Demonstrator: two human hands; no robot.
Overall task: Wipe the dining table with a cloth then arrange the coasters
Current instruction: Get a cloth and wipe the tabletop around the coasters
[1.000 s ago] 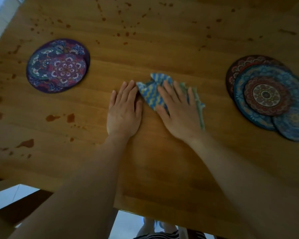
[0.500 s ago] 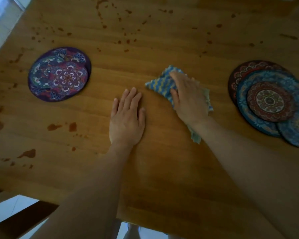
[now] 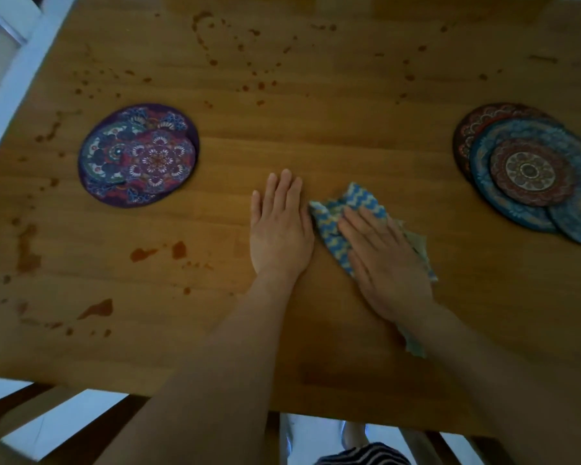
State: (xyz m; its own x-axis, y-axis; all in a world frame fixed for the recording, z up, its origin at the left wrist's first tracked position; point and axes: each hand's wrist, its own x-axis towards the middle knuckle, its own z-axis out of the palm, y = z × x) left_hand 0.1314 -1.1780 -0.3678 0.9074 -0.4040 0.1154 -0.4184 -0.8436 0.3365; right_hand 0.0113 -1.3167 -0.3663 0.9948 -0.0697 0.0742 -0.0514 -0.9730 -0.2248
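We see the cloth (image 3: 361, 200) lying crumpled near the middle of the wooden surface (image 3: 316, 129), just right of centre. Its long axis runs on a diagonal. One end points away from us and to the left, beside the left grip (image 3: 279, 236), and the other trails toward us and to the right, under the right wrist. Its upper face shows blue and pale yellow zigzag stripes, and the edges that peek out on the right and at the near end look pale green.

The right grip (image 3: 386, 263), a bare hand, lies flat on top of the cloth with fingers straight. It presses the cloth down rather than closing round it. The left grip lies flat on the bare wood with fingers straight and together, holding nothing, and its edge just touches the cloth.

Round purple mandala coasters (image 3: 138, 156) overlap in a pile well to the left. A second overlapping group in blue and dark red (image 3: 530, 172) sits well to the right. Brown stains (image 3: 178, 250) dot the wood on the left and along the far side.
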